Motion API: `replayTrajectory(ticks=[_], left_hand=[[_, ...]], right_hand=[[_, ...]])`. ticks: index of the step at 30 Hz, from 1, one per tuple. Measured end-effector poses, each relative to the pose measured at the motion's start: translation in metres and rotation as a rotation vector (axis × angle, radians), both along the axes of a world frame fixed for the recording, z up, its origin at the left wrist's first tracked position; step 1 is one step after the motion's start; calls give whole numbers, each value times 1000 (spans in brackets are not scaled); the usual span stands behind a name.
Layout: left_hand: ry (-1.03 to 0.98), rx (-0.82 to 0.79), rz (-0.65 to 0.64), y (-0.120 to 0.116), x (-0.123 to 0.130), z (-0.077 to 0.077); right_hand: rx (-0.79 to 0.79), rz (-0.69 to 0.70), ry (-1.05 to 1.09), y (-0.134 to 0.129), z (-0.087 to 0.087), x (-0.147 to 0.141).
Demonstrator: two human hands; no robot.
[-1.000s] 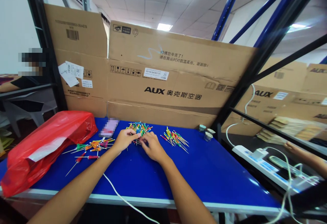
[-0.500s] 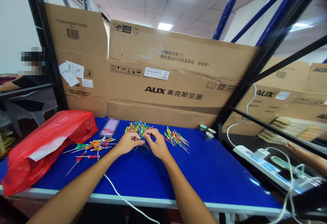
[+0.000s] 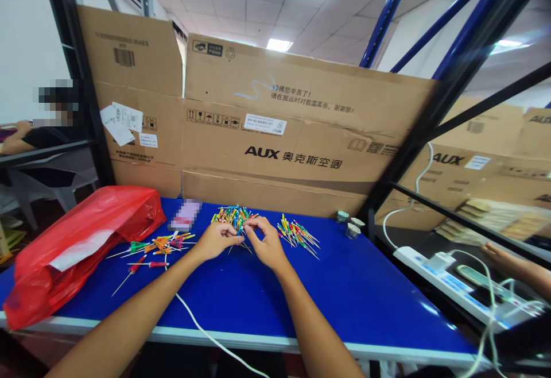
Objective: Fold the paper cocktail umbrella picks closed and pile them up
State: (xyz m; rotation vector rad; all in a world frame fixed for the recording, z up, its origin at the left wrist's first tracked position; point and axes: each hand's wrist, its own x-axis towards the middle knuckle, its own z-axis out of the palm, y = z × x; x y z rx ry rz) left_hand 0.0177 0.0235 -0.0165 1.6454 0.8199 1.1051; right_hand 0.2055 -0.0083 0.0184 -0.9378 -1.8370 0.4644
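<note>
1. My left hand (image 3: 217, 240) sits at the near edge of a tangled pile of thin coloured pins (image 3: 235, 218), fingers curled in toward the pile.
2. My right hand (image 3: 267, 244) is just beside it, with its fingertips reaching toward those of my left hand over the same edge. The grips are close together, almost meeting. Thin pin ends poke out under them, but it is too small to tell whether either grip is clamped on a pin.
3. The pile lies on the blue bench (image 3: 344, 294), straight ahead of me and between my hands and the cardboard boxes (image 3: 267, 119) standing along the far edge.
4. To the right of my right hand, a smaller bunch of pins (image 3: 298, 238) lies well clear of the pile, the pins mostly pointing the same way.
5. To the left of my left hand, loose pins (image 3: 159, 246) lie spread out, some with red, green or orange sleeves, beside a red plastic bag (image 3: 81, 246).
6. Near the far edge are a blurred flat item (image 3: 186, 215) and three small cups (image 3: 352, 231).
7. A white cable (image 3: 206, 332) crosses the bench's near edge below my arms.
8. Off the bench to the right, another person's hand (image 3: 495, 251) shows beyond a power strip (image 3: 447, 283).
</note>
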Motion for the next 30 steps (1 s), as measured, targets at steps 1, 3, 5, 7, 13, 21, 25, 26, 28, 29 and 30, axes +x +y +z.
replayTrajectory(ticks=[1, 3, 5, 7, 13, 21, 25, 26, 28, 29, 30], left_hand=[[3, 7, -4, 0, 0, 0], [11, 17, -11, -1, 0, 0], [16, 17, -12, -2, 0, -1], [11, 12, -13, -3, 1, -2], [13, 12, -12, -4, 1, -1], [28, 17, 34, -3, 2, -5], [-70, -54, -42, -7, 6, -2], [-80, -71, -79, -8, 7, 0], [-65, -100, -147, -10, 8, 2], [-45, -108, -170, -11, 8, 3], [-24, -109, -183, -12, 8, 3]], right_hand=[[-10, 4, 3, 1, -1, 0], [-31, 24, 0, 2, -5, -1], [-53, 45, -10, 4, -8, -1], [-73, 50, -16, 5, -11, -1], [-76, 61, -29, 7, -13, 0], [-146, 49, -21, 8, -15, -2], [-240, 81, 168, 12, -17, -3], [-254, 84, 236, 13, -17, -3], [-269, 73, 357, 15, -16, -3], [-275, 64, 398, 15, -16, -3], [-284, 57, 423, 15, -15, -3]])
